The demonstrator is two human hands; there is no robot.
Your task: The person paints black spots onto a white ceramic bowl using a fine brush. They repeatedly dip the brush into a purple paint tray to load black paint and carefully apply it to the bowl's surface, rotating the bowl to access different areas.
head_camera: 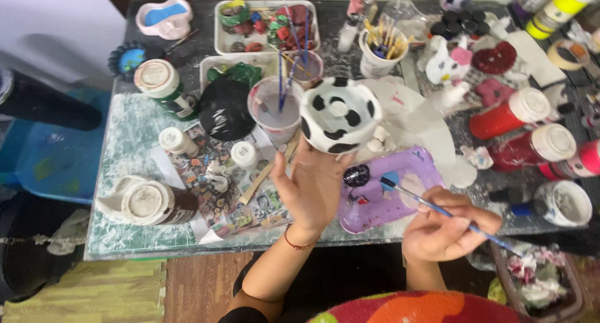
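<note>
The left hand [310,188] is raised palm-up, its fingers curled around the base of a white cup-shaped ceramic piece [339,115] painted with black patches; it holds the piece above the middle of the table, mouth tipped toward the camera. The right hand [447,226], near and to the right, is closed in a pen grip on a thin blue-handled paintbrush [437,209] — the bristle end points left and rests at a blob of black paint [357,175] on a purple tray palette [390,188] just right of the left wrist.

This looks like the reloading step in painting the black patches: brush at the paint, piece held ready. The next move would call for lifting the loaded tip across to the cup and steadying it against the curved wall, with the left hand turning the piece to offer an unpainted area.

Farther left stand a water cup [275,110] with brushes in it and a black lid [225,108]; red paint bottles [512,112] lie to the right on the cluttered table [125,141].
</note>
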